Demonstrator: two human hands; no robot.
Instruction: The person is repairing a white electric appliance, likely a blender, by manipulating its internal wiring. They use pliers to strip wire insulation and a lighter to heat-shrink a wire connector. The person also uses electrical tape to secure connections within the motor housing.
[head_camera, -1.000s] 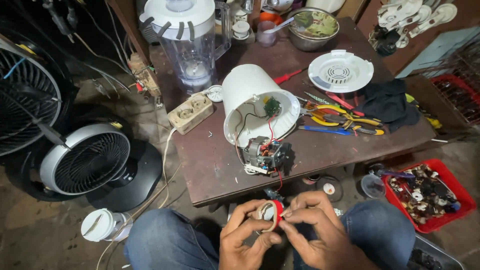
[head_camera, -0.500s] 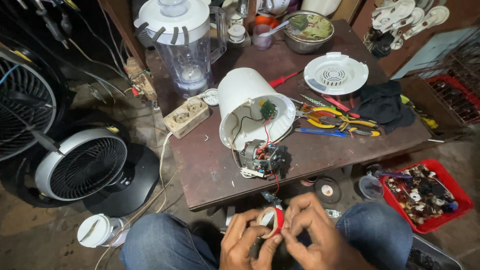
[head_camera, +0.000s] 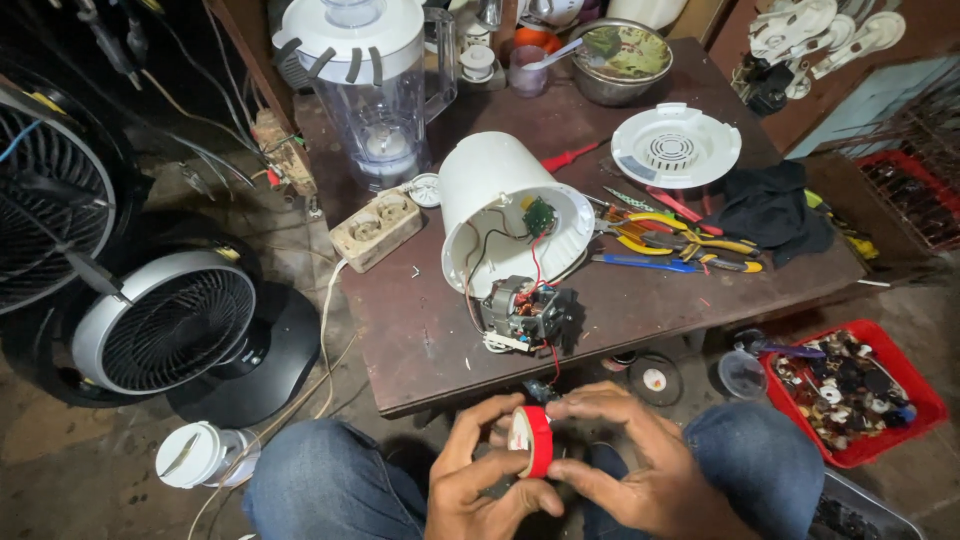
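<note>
Below the table (head_camera: 440, 350) edge, a red tape roll (head_camera: 532, 441) is pinched upright between left hand (head_camera: 480, 478) and right hand (head_camera: 640, 462) (fingertips possibly picking its edge), motor (head_camera: 525, 312) just beyond.

The tape roll (head_camera: 532, 441) looks glossy red plastic with a pale core. At twelve o'clock from it, the table (head_camera: 420, 340) is dull, scuffed brown wood. The housing (head_camera: 500, 195) on it is smooth white plastic; the motor (head_camera: 525, 312) shows bare metal. At one o'clock the cloth (head_camera: 775, 210) is matt black fabric, the bowl (head_camera: 622, 62) shiny metal.
</note>
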